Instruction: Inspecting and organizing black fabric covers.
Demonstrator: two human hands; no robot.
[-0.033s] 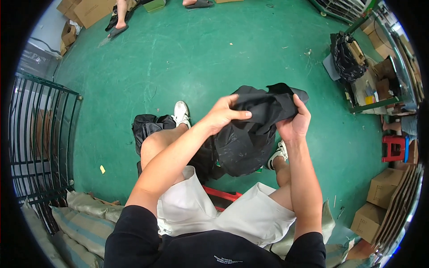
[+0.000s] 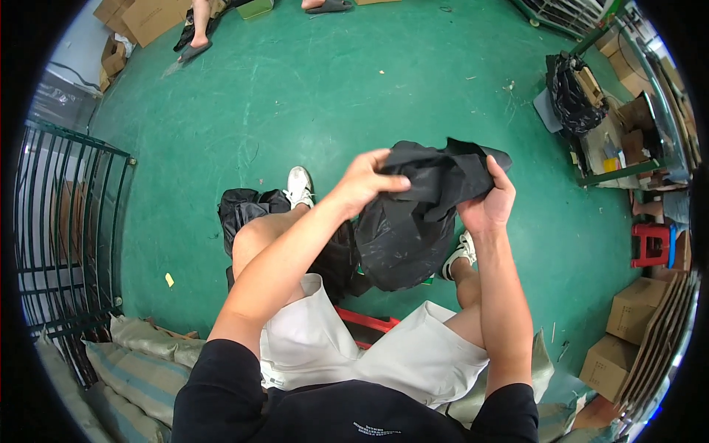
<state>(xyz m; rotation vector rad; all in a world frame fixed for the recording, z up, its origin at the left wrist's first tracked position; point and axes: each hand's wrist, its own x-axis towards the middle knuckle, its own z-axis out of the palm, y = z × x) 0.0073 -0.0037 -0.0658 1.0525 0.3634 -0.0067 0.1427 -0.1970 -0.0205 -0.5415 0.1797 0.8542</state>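
Note:
Thin black sheet material (image 2: 437, 176), cloth-like and creased, is held up in front of my knees. My left hand (image 2: 360, 181) is closed on its left side, thumb on top and fingers partly hidden behind. At the opposite side, my right hand (image 2: 489, 198) grips the edge between raised thumb and fingers. Below hangs a larger black bundle (image 2: 402, 255) between my shins; whether it is one piece with the held material, I cannot tell. Another crumpled black heap (image 2: 255, 209) lies beside my left white shoe (image 2: 298, 189).
A red stool edge (image 2: 367, 320) shows between my thighs. Stuffed woven sacks (image 2: 140, 373) lie behind left, near a dark metal rack (image 2: 81, 229). Cartons (image 2: 609, 362), a red stool (image 2: 650, 246) and a black-lined bin (image 2: 577, 107) stand right. Other people's feet (image 2: 193, 52) are far ahead.
My left hand has shifted slightly up and left with the material. The folds between my hands have changed shape; my right hand has hardly moved.

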